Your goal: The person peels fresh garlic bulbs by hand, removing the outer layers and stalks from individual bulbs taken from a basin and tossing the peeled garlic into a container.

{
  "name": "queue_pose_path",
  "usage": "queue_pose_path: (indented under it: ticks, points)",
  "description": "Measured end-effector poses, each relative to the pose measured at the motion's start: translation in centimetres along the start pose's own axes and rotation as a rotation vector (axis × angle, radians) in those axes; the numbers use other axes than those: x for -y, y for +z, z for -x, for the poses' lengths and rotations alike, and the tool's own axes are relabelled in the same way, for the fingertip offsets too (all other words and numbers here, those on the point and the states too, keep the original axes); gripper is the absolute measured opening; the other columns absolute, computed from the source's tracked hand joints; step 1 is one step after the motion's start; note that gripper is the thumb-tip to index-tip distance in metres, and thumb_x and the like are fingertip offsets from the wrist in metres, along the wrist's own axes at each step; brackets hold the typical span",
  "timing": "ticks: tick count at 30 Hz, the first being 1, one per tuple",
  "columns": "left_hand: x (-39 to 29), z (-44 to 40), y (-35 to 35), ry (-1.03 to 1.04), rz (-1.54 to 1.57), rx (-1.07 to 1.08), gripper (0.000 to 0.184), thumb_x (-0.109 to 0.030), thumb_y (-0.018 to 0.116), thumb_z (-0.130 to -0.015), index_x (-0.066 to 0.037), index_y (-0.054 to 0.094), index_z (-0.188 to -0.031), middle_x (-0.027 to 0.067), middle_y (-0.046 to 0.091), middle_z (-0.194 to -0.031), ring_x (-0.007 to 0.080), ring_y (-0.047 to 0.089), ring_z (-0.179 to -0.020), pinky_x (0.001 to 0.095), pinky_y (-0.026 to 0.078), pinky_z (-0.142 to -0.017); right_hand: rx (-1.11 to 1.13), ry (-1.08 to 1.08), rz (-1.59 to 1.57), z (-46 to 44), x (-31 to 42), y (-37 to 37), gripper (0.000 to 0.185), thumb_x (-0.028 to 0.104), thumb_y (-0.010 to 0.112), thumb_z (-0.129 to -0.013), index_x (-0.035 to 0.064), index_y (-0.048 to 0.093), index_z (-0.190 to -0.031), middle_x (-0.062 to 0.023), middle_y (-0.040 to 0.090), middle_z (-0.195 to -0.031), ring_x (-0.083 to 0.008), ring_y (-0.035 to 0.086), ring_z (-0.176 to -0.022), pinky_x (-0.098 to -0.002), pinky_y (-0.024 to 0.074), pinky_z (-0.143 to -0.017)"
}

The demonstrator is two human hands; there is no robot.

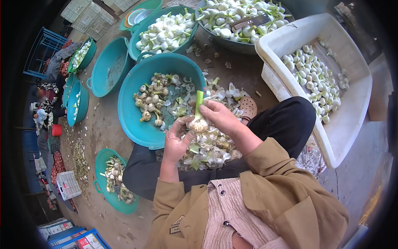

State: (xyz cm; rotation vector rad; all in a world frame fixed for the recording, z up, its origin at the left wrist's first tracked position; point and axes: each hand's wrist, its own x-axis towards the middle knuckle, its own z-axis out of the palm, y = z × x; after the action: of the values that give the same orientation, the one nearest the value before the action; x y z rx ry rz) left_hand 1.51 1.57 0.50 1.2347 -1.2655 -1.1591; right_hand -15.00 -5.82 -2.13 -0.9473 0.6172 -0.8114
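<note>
Head view: garlic bulb [200, 125], held above peelings [213, 151], pinched at its side by left hand [177, 141], near its green stem [199, 101] by right hand [222, 118]; could be dropped onto the peelings if either pinch is slackened

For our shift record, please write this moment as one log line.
left hand: holding garlic bulb | right hand: at its green stem | nearest teal tub: brownish bulbs, loose skins | white bin: pale bulbs

Produce workshop: rough floor [94, 128], heaped peelings [213, 146], big basins [108, 68], white tub [286, 40], garlic [163, 34] in bulk, crates [88, 18] stacked upper left (another person [49, 86] far left, near more basins).
</note>
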Motion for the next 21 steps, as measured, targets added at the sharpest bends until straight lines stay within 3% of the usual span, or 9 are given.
queue_pose_path:
  ticks: [3, 6, 11, 13, 15, 17, 18, 19, 21]
  points:
    - [-0.2, 0.3, 0.5, -0.099, 0.117, 0.001, 0.034, -0.011, 0.071, -0.077, -0.003, 0.059, -0.108, 0.0064, 0.053, -0.115, 0.0149, 0.056, -0.098, 0.0275, 0.047, -0.081, 0.011, -0.003, -0.105, -0.3, -0.5, 0.1, 0.035, 0.03, 0.056, -0.089, 0.0016, 0.057, -0.11, -0.0022, 0.06, -0.098, -0.0073, 0.054, -0.088, -0.0239, 0.0439, -0.079]
    - [-0.6, 0.1, 1.2, 0.151, -0.549, -0.177, 0.018, -0.003, 0.069, -0.072, -0.008, 0.066, -0.089, 0.0086, 0.056, -0.105, 0.023, 0.056, -0.091, 0.0307, 0.046, -0.071, -0.076, 0.011, -0.058, -0.4, -1.3, 0.2, 0.028, 0.022, 0.062, -0.086, 0.0016, 0.06, -0.106, -0.0013, 0.062, -0.093, -0.0071, 0.056, -0.082, -0.0233, 0.0453, -0.075]
    - [-0.4, 0.6, 1.2, 0.213, -0.7, -0.143, 0.012, -0.001, 0.067, -0.068, -0.003, 0.06, -0.077, 0.0094, 0.056, -0.087, 0.0263, 0.056, -0.08, 0.0344, 0.047, -0.068, -0.138, -0.009, 0.144, -0.5, -1.4, -0.2, 0.027, 0.019, 0.065, -0.084, 0.0009, 0.061, -0.103, -0.0014, 0.063, -0.089, -0.0073, 0.057, -0.078, -0.0237, 0.0466, -0.071]
    - [-0.5, 1.2, 0.8, 0.273, -1.004, 0.105, 0.011, -0.007, 0.068, -0.069, -0.004, 0.059, -0.075, 0.0101, 0.056, -0.087, 0.0277, 0.057, -0.081, 0.0355, 0.046, -0.066, -0.297, -0.024, -0.044, -0.9, -1.3, -0.1, 0.029, 0.022, 0.067, -0.083, -0.0008, 0.061, -0.1, -0.0041, 0.062, -0.09, -0.0092, 0.057, -0.078, -0.0246, 0.0467, -0.073]
    - [1.9, 2.5, -0.7, 0.3, -1.023, 0.206, 0.014, -0.014, 0.069, -0.071, -0.005, 0.059, -0.073, 0.0105, 0.057, -0.087, 0.0283, 0.057, -0.079, 0.0365, 0.046, -0.062, -0.38, -0.051, -0.212, -1.2, -0.6, -0.5, 0.031, 0.022, 0.068, -0.082, -0.0013, 0.06, -0.1, -0.0044, 0.062, -0.091, -0.01, 0.058, -0.079, -0.0254, 0.0464, -0.074]
    - [2.7, 3.3, -2.3, -0.097, -1.252, 0.391, 0.016, -0.018, 0.069, -0.072, -0.006, 0.059, -0.077, 0.0104, 0.056, -0.088, 0.0277, 0.057, -0.074, 0.0366, 0.046, -0.057, -0.402, -0.06, -0.141, -1.4, -0.5, -1.0, 0.032, 0.022, 0.069, -0.081, -0.0014, 0.06, -0.101, -0.0047, 0.063, -0.091, -0.01, 0.058, -0.079, -0.0255, 0.0462, -0.074]
    - [3.1, 3.4, -2.9, 0.073, -1.226, 0.227, 0.017, -0.014, 0.071, -0.072, -0.005, 0.061, -0.082, 0.0099, 0.057, -0.087, 0.0263, 0.058, -0.069, 0.0345, 0.048, -0.057, -0.37, -0.057, -0.086, -1.4, -0.8, -1.1, 0.032, 0.022, 0.069, -0.081, -0.0011, 0.06, -0.101, -0.0047, 0.063, -0.091, -0.0097, 0.058, -0.079, -0.0253, 0.0462, -0.074]
    - [2.0, 2.8, -2.5, 0.067, -1.226, 0.232, 0.017, -0.014, 0.071, -0.072, -0.005, 0.061, -0.082, 0.0099, 0.057, -0.087, 0.0263, 0.058, -0.069, 0.0345, 0.048, -0.057, -0.336, -0.05, -0.03, -1.4, -0.9, -0.9, 0.032, 0.022, 0.069, -0.081, -0.0008, 0.06, -0.101, -0.0047, 0.063, -0.092, -0.0094, 0.058, -0.079, -0.0252, 0.0462, -0.074]
    - [-0.4, 1.5, -1.1, 0.094, -0.654, -0.186, 0.019, -0.005, 0.072, -0.069, -0.004, 0.063, -0.086, 0.0091, 0.058, -0.085, 0.0246, 0.059, -0.069, 0.0314, 0.049, -0.059, -0.283, 0.015, 0.027, -1.3, -1.2, -0.4, 0.03, 0.02, 0.069, -0.081, 0.0003, 0.06, -0.102, -0.0041, 0.063, -0.091, -0.0088, 0.058, -0.079, -0.0248, 0.0462, -0.074]
